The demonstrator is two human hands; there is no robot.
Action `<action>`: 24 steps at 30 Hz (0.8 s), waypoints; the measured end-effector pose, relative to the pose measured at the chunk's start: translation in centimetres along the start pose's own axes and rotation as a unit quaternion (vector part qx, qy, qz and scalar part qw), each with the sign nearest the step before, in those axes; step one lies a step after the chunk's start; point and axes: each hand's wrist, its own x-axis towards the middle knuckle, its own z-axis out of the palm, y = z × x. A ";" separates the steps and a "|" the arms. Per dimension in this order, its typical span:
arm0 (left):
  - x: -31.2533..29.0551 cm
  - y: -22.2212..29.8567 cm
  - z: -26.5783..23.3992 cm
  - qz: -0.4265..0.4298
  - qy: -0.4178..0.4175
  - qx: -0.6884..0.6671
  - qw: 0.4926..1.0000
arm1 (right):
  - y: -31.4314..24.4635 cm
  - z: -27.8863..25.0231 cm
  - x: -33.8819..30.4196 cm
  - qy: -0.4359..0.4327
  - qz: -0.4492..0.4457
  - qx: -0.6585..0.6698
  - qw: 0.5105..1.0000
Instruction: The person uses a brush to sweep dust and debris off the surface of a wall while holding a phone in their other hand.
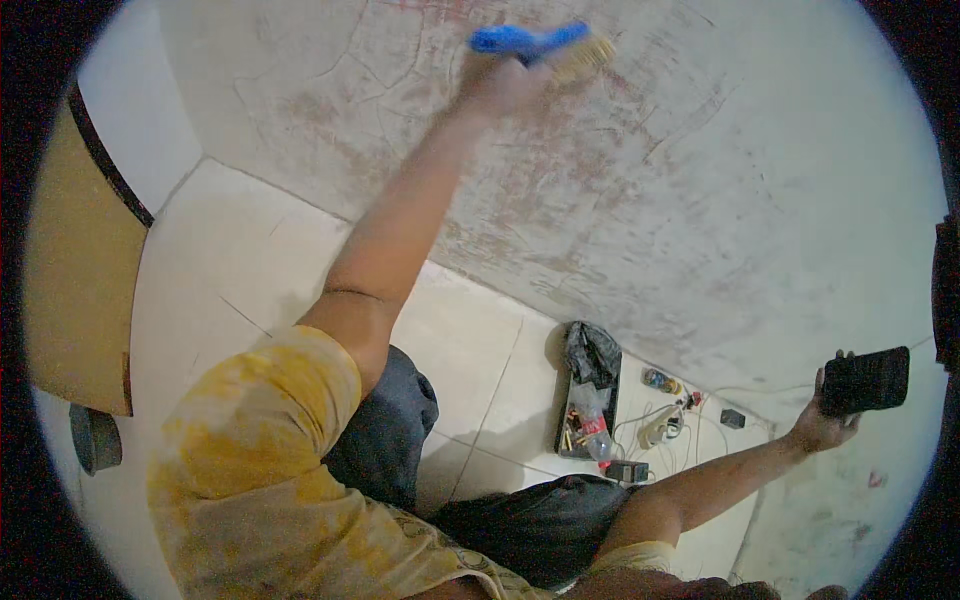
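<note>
High up in the head view, my left hand point(505, 85) is closed round a brush with a blue handle point(530, 42) and pale yellow bristles point(587, 62). The arm reaches up and away, and motion blurs the hand. Its bristles appear to be against or close to the scuffed wall point(620, 190), which has reddish-brown patches and scratches. Off to the right, my right hand point(828, 422) grips a black rectangular object point(866, 381) with rounded corners, its exact kind unclear. Fingertips show past its top edge.
Along the wall's foot sits a dark tray point(563, 425) with a black plastic bag point(592, 352) and a clear bottle point(593, 422). Cables, a small black box point(628, 471) and small items lie beside it. At left stand a tan wooden panel point(85, 260) and a grey container point(96, 440).
</note>
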 end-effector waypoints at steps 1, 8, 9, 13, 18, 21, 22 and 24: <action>0.8 -0.4 -1.4 -0.095 0.002 0.050 0.994 | 1.0 2.9 1.0 0.251 -0.014 -0.109 0.962; 0.0 -2.1 -2.0 0.053 0.271 0.165 0.947 | 1.0 2.5 0.4 0.465 -0.046 -0.211 0.859; -0.3 -1.5 -0.8 0.089 0.276 0.168 0.942 | 1.3 2.5 0.5 0.466 -0.045 -0.208 0.859; -1.6 -1.3 6.0 0.158 0.153 0.111 0.969 | 0.3 -1.3 -0.6 0.248 -0.031 -0.121 0.961; -5.5 2.6 11.2 0.247 0.005 0.021 0.969 | 3.0 2.7 1.9 0.459 -0.033 -0.208 0.863; -5.5 3.9 10.2 0.247 -0.079 0.001 0.966 | 3.5 3.5 2.3 0.469 -0.024 -0.189 0.863; -5.3 4.0 9.4 0.233 -0.097 0.012 0.968 | 3.5 4.0 2.6 0.470 -0.027 -0.194 0.861; -3.8 2.7 8.1 0.194 -0.033 -0.064 0.978 | 3.4 4.5 2.6 0.469 -0.022 -0.227 0.853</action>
